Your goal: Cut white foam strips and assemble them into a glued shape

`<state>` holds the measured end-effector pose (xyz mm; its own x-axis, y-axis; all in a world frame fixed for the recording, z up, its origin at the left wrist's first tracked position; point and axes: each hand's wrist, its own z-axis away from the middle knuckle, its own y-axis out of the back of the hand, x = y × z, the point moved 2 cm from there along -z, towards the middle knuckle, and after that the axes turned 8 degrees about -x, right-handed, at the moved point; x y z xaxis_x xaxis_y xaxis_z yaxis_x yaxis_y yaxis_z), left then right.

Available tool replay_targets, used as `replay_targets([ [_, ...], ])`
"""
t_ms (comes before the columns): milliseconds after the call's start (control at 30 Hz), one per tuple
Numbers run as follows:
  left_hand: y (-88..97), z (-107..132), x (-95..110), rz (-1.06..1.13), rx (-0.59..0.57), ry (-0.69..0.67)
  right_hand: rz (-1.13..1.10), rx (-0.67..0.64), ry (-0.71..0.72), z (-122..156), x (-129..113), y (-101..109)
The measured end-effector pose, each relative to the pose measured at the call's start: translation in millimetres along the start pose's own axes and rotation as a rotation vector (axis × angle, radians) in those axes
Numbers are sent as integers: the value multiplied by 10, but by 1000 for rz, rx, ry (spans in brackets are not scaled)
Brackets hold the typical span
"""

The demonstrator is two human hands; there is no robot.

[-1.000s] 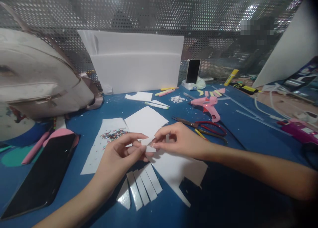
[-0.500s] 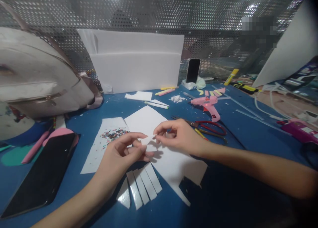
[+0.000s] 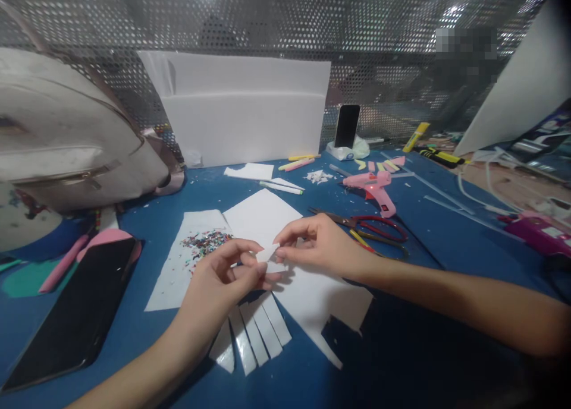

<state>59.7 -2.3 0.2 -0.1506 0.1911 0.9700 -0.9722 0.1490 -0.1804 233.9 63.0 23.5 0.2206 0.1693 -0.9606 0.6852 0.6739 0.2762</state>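
Observation:
My left hand [image 3: 234, 272] pinches a small white piece of card [image 3: 267, 254] between thumb and fingers. From the other side, the fingertips of my right hand [image 3: 307, 239] grip the same piece at its right corner. Both hands are over a large white sheet [image 3: 263, 210] with a cut-out in its near right part. Several white strips [image 3: 256, 332] lie fanned below my left hand. To the left, a white paper [image 3: 172, 278] carries a pile of tiny coloured bits [image 3: 205, 242], partly hidden by my left hand.
Scissors [image 3: 379, 222] and a pink glue gun [image 3: 372, 186] lie right of my hands. A black phone [image 3: 71, 320] and a backpack [image 3: 75, 135] are on the left. Behind stand a white board [image 3: 245, 123], another phone [image 3: 347, 126] and several markers [image 3: 285, 187].
The small card piece has turned a little, and my right fingertips have closed in on its corner. My left hand has shifted slightly to the right.

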Motion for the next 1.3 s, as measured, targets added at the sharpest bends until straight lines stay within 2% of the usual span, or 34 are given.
replay_targets([
  [167,-8,3,6,-11,-37,-18,5,-10,80,-6,31,-7],
  [300,-32,20,40,-30,-43,-63,67,-20,100,-5,-47,30],
  [400,-23,21,54,-50,-58,-109,178,-45,126,9,-139,56],
  [500,-1,23,54,-73,-90,-159,344,-26,224,24,-230,110],
  [600,8,40,62,-100,-125,-209,524,20,286,-25,-312,272],
  [667,4,55,72,-118,-149,-238,722,13,235,-131,-352,467],
  [700,2,60,76,-124,-158,-250,858,66,189,-204,-371,599],
  [767,2,64,78,-130,-167,-268,1266,293,-16,-367,-394,914],
  [833,10,59,73,-134,-156,-277,1388,375,-125,-540,-383,1201],
  [933,30,43,61,-137,-133,-273,1480,315,-254,-766,-274,1505],
  [1033,45,32,56,-140,-134,-267,1528,191,-383,-917,-90,1642],
  [1133,52,31,54,-135,-141,-269,1547,109,-463,-1004,93,1682],
  [1300,59,18,34,-120,-143,-269,1540,92,-475,-1033,223,1733],
])
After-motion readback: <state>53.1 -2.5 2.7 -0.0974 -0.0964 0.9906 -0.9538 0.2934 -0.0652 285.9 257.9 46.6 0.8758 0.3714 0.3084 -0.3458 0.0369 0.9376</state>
